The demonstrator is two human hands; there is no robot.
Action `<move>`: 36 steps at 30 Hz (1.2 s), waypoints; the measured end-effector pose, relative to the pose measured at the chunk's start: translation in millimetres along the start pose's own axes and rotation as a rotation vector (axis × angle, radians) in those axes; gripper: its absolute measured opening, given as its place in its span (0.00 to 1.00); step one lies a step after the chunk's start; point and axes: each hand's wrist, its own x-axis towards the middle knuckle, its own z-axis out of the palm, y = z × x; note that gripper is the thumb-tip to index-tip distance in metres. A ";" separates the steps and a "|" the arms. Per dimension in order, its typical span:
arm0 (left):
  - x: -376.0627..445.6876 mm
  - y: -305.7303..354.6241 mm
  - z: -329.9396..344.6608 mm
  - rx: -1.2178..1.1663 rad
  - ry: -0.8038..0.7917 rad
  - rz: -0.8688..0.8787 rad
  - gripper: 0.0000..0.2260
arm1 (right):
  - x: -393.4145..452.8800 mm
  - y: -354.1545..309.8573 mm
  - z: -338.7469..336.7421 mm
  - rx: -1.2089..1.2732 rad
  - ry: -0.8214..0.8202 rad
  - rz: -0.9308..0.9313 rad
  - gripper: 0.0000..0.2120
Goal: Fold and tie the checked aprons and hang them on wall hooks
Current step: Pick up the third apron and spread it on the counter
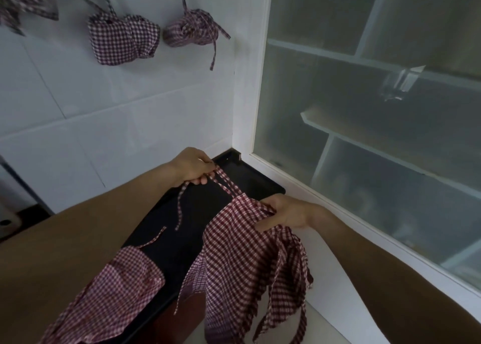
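White wall tiles point(78, 124) meet a frosted glass cabinet door point(364, 109) at a corner, and below that corner sits a black counter top point(187, 229), the landmark for everything else. Over the counter's right side hangs the checked apron point(234, 260) now in hand, its body drooping past the counter's front edge. The left hand point(194, 169), above the counter's far end, pinches the apron's straps point(223, 179) between curled fingers and thumb, and the right hand point(283, 213), just right of the counter, grips the gathered top edge with fingers closed round the cloth; holding it stretched between two points probably keeps the fabric taut for a fold. A second apron point(125, 278) lies over the counter's near left edge, likely waiting its turn. High above the counter, two tied bundles point(122, 39) hang on the wall by their straps, with a looser checked piece point(23, 2) further left. The hooks themselves are cut off at the top, and the cabinet's contents blur behind the frosting.
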 end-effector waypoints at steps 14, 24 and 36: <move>18.5 -25.4 6.2 0.283 0.236 0.011 0.06 | 8.9 -20.8 -11.6 -0.059 0.003 0.116 0.27; 35.6 -45.3 -23.9 -0.536 0.007 -0.348 0.07 | 15.5 -18.4 -11.4 -0.196 0.009 0.133 0.19; 46.3 -92.2 -9.4 -0.083 -0.257 -0.215 0.14 | 39.7 -30.9 -9.0 -0.210 0.062 0.195 0.18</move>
